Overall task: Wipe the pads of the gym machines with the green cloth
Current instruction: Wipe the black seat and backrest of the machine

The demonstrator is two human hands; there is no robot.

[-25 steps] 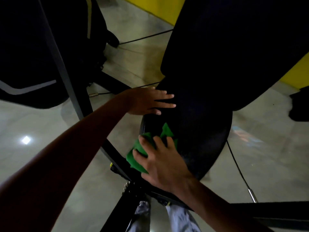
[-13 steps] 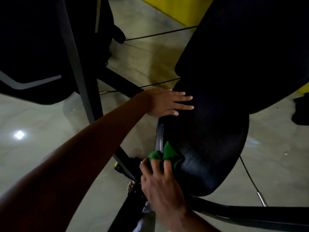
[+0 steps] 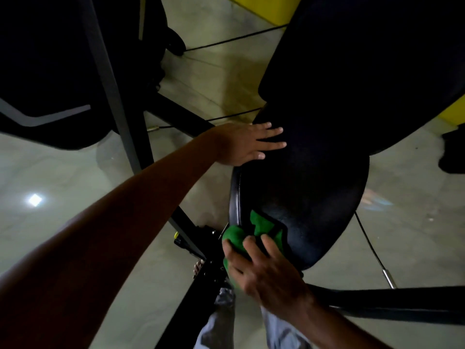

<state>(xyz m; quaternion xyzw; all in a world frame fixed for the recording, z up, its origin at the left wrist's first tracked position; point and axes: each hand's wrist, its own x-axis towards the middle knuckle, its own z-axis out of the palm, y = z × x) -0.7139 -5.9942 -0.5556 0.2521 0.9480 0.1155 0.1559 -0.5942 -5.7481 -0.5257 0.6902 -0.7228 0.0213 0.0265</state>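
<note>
A black padded seat (image 3: 309, 197) of a gym machine fills the middle of the head view, with a larger black back pad (image 3: 364, 71) above it. My left hand (image 3: 246, 144) lies flat on the seat's upper left edge, fingers straight. My right hand (image 3: 261, 268) presses a bunched green cloth (image 3: 254, 230) against the seat's lower left edge, its fingers lying over the cloth. Part of the cloth is hidden under that hand.
Black frame bars (image 3: 125, 137) of the machine cross the pale glossy floor (image 3: 63, 187) to the left and below. Thin cables (image 3: 372, 248) run across the floor. A dark machine body (image 3: 50, 71) stands at upper left. Yellow wall (image 3: 264, 6) lies beyond.
My right hand has slid the green cloth down along the seat's left edge toward its near end. My left hand has stayed flat on the seat's upper edge.
</note>
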